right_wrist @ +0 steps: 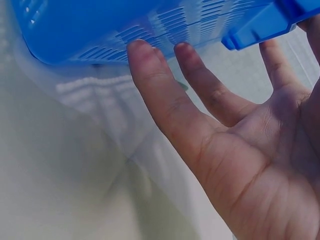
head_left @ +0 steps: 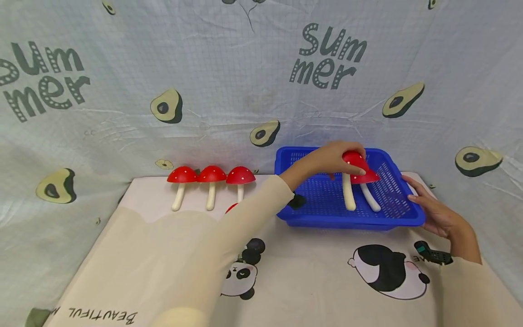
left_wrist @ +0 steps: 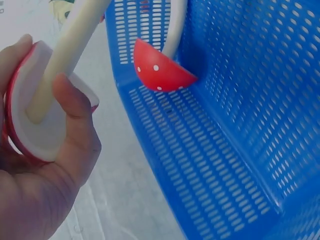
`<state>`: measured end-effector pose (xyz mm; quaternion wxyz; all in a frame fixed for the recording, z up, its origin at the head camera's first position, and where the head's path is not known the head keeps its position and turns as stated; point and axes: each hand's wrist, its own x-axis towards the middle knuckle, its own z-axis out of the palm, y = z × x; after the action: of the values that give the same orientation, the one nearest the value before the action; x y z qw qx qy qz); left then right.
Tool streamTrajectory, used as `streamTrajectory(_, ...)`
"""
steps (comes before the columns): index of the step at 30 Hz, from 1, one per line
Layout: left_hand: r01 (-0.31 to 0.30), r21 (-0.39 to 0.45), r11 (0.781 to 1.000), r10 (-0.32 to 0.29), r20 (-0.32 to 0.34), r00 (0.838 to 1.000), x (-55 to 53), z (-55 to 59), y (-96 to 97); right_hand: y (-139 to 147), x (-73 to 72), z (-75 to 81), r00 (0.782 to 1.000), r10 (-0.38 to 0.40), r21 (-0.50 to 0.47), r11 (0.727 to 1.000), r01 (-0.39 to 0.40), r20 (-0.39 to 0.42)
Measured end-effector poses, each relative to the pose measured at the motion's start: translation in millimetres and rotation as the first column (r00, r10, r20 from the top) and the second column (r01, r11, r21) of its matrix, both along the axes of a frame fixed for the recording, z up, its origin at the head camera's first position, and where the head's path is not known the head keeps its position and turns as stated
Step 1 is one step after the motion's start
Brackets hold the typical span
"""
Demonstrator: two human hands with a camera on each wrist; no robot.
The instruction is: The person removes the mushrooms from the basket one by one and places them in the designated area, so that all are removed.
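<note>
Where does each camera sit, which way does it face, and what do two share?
Head: on the head, looking forward and down at the table, blue basket, left hand, right hand and both sleeves.
Left wrist: on that wrist, looking across the left hand, which holds a red mushroom, into the basket.
Right wrist: on that wrist, looking over the right hand's fingers at the basket's outside.
Shared: head and left wrist both show the held mushroom and another mushroom in the basket.

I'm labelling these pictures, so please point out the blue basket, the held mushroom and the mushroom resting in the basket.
Blue basket [head_left: 335, 221], head view: its near rim.
Held mushroom [left_wrist: 65, 57], left wrist view: its pale stem.
Resting mushroom [left_wrist: 161, 71], left wrist view: its red cap.
</note>
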<state>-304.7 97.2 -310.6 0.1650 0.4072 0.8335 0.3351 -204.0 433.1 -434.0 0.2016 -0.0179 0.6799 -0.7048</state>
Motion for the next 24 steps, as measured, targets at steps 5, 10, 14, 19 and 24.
streamTrajectory(5, -0.075, 0.054, 0.996, 0.077, -0.024, 0.997, 5.6, 4.9, -19.6, -2, 0.8, -0.6, 1.0, 0.016, -0.011, 1.0, -0.016, -0.008)
streamTrajectory(10, -0.119, 0.157, 0.98, 0.129, -0.058, 0.99, 9.7, 9.0, -40.7, -1, 1.5, -1.0, 1.0, 0.001, 0.023, 1.0, -0.001, -0.008)
streamTrajectory(14, -0.112, 0.261, 0.959, 0.147, -0.118, 0.982, 14.4, 9.4, -58.1, 0, 1.4, -1.4, 1.0, 0.011, 0.012, 1.0, -0.011, 0.0)
streamTrajectory(19, -0.08, 0.331, 0.94, 0.148, -0.188, 0.971, 23.1, 9.0, -80.6, 0, 0.9, -0.8, 1.0, 0.003, 0.031, 1.0, -0.003, 0.015)
streamTrajectory(24, -0.097, 0.332, 0.938, 0.164, -0.18, 0.97, 29.6, 8.3, -99.1, -1, 1.1, -0.5, 1.0, -0.006, 0.043, 0.999, 0.005, 0.022)
